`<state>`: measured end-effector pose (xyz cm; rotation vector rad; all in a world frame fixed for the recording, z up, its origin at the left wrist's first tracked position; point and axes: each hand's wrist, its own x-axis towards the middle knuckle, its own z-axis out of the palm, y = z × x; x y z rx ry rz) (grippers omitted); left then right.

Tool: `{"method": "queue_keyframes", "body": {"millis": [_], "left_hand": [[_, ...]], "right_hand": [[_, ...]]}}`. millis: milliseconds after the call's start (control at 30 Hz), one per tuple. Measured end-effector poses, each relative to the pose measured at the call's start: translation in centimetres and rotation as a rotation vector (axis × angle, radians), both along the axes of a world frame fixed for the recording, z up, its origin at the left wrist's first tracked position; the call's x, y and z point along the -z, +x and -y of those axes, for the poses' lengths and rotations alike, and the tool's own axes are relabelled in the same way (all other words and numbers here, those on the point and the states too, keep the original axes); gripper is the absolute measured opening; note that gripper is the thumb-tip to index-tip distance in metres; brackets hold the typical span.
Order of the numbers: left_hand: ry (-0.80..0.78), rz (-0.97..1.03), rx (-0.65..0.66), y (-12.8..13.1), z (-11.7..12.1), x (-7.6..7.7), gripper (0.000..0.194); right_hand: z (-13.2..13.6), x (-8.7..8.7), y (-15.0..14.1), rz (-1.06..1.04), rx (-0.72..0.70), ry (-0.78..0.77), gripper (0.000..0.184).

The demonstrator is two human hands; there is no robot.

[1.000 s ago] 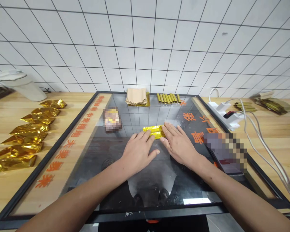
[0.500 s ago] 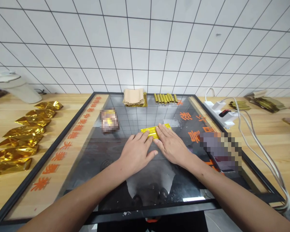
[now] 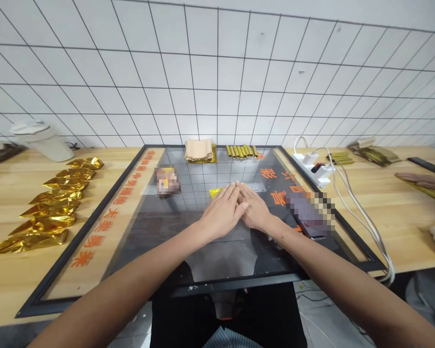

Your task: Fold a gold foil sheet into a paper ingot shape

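Both of my hands lie flat and side by side at the middle of a black-framed glass panel (image 3: 188, 227). Beneath their fingers is a piece of yellow-gold foil paper (image 3: 214, 193); only its left end shows. My left hand (image 3: 223, 209) has its fingers stretched out over the foil, with the thumb reaching across to the other hand. My right hand (image 3: 254, 208), also flat, presses alongside with its fingertips touching the left ones. Most of the foil is hidden under the hands, so its exact shape cannot be seen.
Rolled gold paper tubes (image 3: 242, 152) and a stack of brown paper (image 3: 198, 151) lie at the back. Folded gold foil pieces (image 3: 52, 208) line the left. A phone (image 3: 310, 217), power strip (image 3: 313, 169) and cables are right. Another person's hand (image 3: 429, 181) rests on paper.
My hands have come together over the foil, covering more of it. The head view has shifted, and another person's hand shows more at the right.
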<state>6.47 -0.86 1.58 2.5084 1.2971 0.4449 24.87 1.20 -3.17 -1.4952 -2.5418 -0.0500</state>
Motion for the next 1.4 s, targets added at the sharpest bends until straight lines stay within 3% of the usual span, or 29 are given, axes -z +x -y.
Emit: {"method": "queue_keyframes", "body": {"millis": [200, 300, 633, 1033, 1400], "left_hand": [[-0.106, 0.068, -0.116, 4.7, -1.8, 0.6, 0.08], [-0.123, 0.06, -0.183, 5.4, -2.5, 1.4, 0.081], [-0.069, 0.009, -0.212, 3.4, -2.5, 3.4, 0.084], [0.03, -0.153, -0.183, 0.7, -2.0, 3.5, 0.075], [0.097, -0.17, -0.145, 0.6, -2.6, 4.2, 0.071]], "right_hand": [[-0.8, 0.5, 0.2, 0.006, -0.078, 0.028, 0.08], [-1.1, 0.5, 0.1, 0.009, -0.08, 0.032, 0.085], [-0.8, -0.4, 1.3, 0.047, 0.006, -0.045, 0.07], [0.2, -2.8, 0.7, -0.069, 0.159, -0.061, 0.067], [-1.8, -3.6, -2.0, -0.293, 0.075, -0.111, 0.067]]}}
